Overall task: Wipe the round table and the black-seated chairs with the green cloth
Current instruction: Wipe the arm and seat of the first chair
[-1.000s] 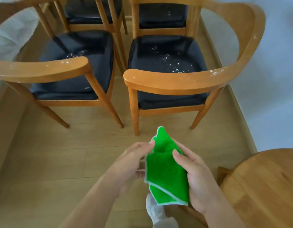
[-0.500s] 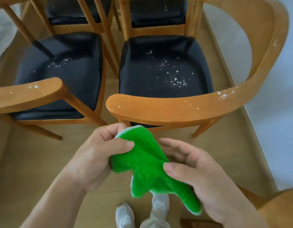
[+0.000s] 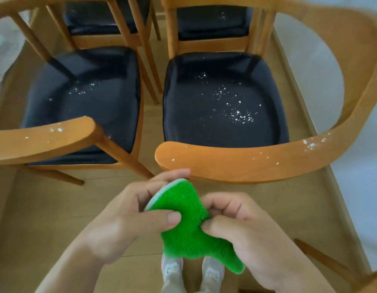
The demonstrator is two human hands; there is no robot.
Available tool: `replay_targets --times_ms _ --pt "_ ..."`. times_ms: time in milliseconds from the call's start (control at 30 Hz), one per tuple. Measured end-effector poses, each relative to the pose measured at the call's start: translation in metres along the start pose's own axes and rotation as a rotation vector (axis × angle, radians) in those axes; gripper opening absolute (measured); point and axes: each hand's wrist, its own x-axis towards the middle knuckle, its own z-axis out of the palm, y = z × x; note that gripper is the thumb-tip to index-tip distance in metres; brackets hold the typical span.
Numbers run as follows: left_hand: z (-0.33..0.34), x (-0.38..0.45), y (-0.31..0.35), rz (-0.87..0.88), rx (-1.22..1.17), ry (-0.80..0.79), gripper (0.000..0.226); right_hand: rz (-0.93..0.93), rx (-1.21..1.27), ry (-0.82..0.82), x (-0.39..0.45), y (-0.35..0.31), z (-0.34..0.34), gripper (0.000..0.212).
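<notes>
The fuzzy green cloth [image 3: 189, 225] hangs bunched between both hands, just in front of the curved wooden backrest [image 3: 236, 163] of the right chair. My left hand [image 3: 128, 220] pinches its upper left part between thumb and fingers. My right hand [image 3: 246, 233] pinches the cloth's right side, and its tail hangs down below. The right chair's black seat [image 3: 223, 102] carries scattered white crumbs. More crumbs lie on the left chair's black seat [image 3: 84, 102] and on both wooden backrests. The round table shows only as a wooden edge [image 3: 373, 282] at the bottom right corner.
Two more black-seated wooden chairs [image 3: 107, 17] stand behind the near pair. A white wall [image 3: 352, 102] runs along the right. My shoes [image 3: 191, 269] stand on the wooden floor below the cloth. A wooden table leg [image 3: 323, 259] slants at lower right.
I have stepped closer to the chairs, so they fill more of the view and the table has slid out to the corner. Both hands have gathered the cloth tighter together.
</notes>
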Motion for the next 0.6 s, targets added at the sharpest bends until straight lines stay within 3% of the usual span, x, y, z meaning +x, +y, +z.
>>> replay_targets --times_ms 100,200,300,367,433,500,600 --pt "-0.009 0.001 0.009 0.044 -0.109 -0.038 0.036 -0.03 0.004 -0.013 0.013 -0.01 0.008 0.03" --pt "-0.02 0.013 0.019 0.096 -0.112 0.242 0.046 -0.172 -0.074 0.21 0.03 -0.018 0.013 0.027" --pt "-0.028 0.044 0.024 0.152 0.174 0.623 0.039 -0.384 -0.409 0.545 0.054 -0.026 0.008 0.025" --pt "-0.032 0.068 0.018 0.122 0.468 0.718 0.034 -0.463 -0.732 0.777 0.073 -0.026 0.004 0.027" --pt "-0.033 0.087 0.006 0.057 0.616 0.732 0.024 -0.559 -0.958 0.93 0.088 -0.016 0.008 0.027" --pt "-0.036 0.098 -0.01 -0.042 0.531 0.712 0.016 -0.644 -1.088 0.815 0.098 0.001 0.024 0.032" --pt "-0.037 0.099 -0.026 -0.143 0.127 0.724 0.023 -0.494 -1.404 0.656 0.107 0.027 0.04 0.048"
